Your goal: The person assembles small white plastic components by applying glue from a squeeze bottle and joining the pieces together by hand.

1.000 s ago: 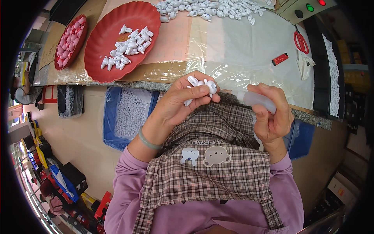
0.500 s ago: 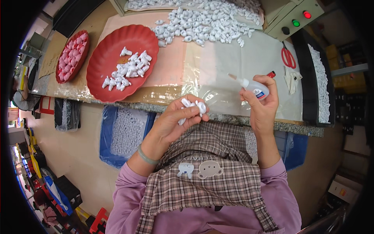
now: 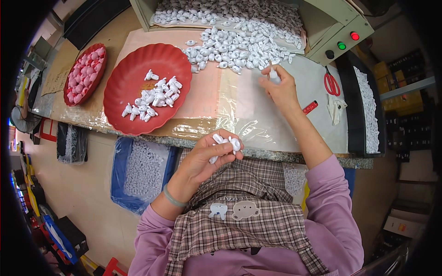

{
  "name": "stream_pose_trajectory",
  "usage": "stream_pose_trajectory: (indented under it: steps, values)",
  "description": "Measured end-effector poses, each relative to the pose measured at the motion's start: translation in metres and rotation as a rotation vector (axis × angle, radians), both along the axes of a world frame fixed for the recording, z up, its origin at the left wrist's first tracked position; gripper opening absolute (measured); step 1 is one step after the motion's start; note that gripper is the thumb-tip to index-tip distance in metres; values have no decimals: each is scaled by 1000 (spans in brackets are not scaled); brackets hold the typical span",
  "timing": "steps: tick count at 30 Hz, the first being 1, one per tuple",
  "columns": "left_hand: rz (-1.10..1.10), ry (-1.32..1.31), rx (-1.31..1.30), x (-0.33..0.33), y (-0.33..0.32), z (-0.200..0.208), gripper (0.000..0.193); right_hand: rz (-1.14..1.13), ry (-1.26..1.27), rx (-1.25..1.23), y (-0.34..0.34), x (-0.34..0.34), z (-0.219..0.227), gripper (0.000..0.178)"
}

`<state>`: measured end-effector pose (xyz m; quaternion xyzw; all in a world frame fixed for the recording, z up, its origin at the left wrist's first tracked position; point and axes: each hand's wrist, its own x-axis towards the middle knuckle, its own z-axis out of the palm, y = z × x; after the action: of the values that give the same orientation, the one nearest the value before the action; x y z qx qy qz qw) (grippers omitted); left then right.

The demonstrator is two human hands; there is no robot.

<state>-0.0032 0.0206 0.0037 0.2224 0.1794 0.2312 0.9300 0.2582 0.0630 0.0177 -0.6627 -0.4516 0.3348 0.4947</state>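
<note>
Left hand [image 3: 202, 158], near, fingers pinched round figurine pieces [image 3: 235, 145], likely light, hard, best gripped mid-body; right hand [image 3: 283, 90], far, curled round nozzle bottle [image 3: 275, 76].

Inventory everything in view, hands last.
table: 1, pink/grey, centre
cabinet: 1, beige, far side
loose pieces: many, white, at cabinet
large dish: 1, red, left
figures: many, white, large dish
small dish: 1, red, far left
balls: many, pink, small dish
scissors: 1, red-handled, right
cloth: 1, white, by scissors
small object: 1, red, near cloth
tray: 1, black, right end
bins: 2+, blue, under table
boxes: several, yellow/black, right background
bottle: 1, whitish, over table
left hand: 1, holding white pieces
right hand: 1, holding bottle
</note>
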Motion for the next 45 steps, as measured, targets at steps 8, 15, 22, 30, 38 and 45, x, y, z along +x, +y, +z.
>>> stream_pose_trajectory:
  steps: [8, 15, 22, 30, 38, 45]
  values:
    - [7, 9, 4, -7, 4, -3, 17, -277, -669, 284, 71, 82, -8, 24]
    - [25, 53, 22, -4, 2, 0, 20, -318, -820, 348, 111, 120, 2, 29]
    - [-12, 32, 6, 0, 5, -10, 18, 3, -760, 439, 170, 121, 9, 30]
    - [-55, -3, 27, 3, 12, -14, 17, 131, -612, 203, 206, 123, 0, 23]
    - [-51, -65, 28, 1, 11, -19, 16, 260, -723, 278, 107, 106, -9, 23]
    - [-10, 23, 32, 4, 6, -13, 20, 227, -525, 213, 23, 63, -10, 27]
